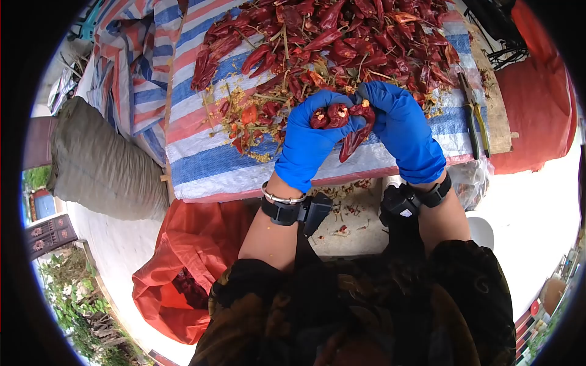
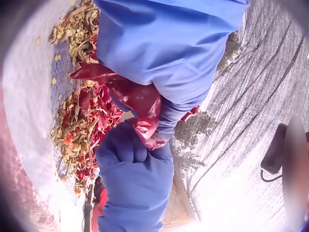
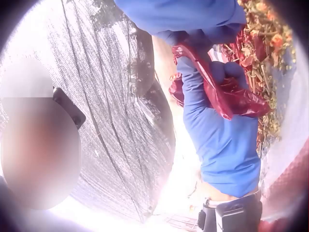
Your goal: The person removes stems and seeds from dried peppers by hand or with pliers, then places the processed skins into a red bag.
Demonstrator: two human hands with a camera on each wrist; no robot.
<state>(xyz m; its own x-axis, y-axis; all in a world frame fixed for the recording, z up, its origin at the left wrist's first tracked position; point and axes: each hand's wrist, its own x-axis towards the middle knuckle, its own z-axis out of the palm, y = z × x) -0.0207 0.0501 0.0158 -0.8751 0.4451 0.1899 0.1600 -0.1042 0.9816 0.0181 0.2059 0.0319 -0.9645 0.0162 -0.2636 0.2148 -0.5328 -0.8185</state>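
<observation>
Both hands wear blue gloves and meet over the near edge of a striped sheet. My left hand (image 1: 314, 137) holds several dried red chilies (image 1: 337, 114) in its curled fingers. Another dried chili (image 1: 356, 141) hangs tip down between the hands. My right hand (image 1: 397, 119) pinches the upper end of that chili with thumb and fingers. From the left wrist, a glossy wrinkled chili (image 2: 137, 99) runs from the left hand to the right fingertips. The right wrist view shows chilies (image 3: 217, 89) lying across the left palm and thumb.
A heap of dried chilies (image 1: 342, 46) covers the far part of the striped sheet (image 1: 201, 165), with loose seeds and stems (image 1: 235, 116) nearer. Cutting pliers or shears (image 1: 470, 116) lie at the right. Red sacks (image 1: 183, 262) (image 1: 537, 110) stand either side; a grey-green sack (image 1: 110, 161) leans left.
</observation>
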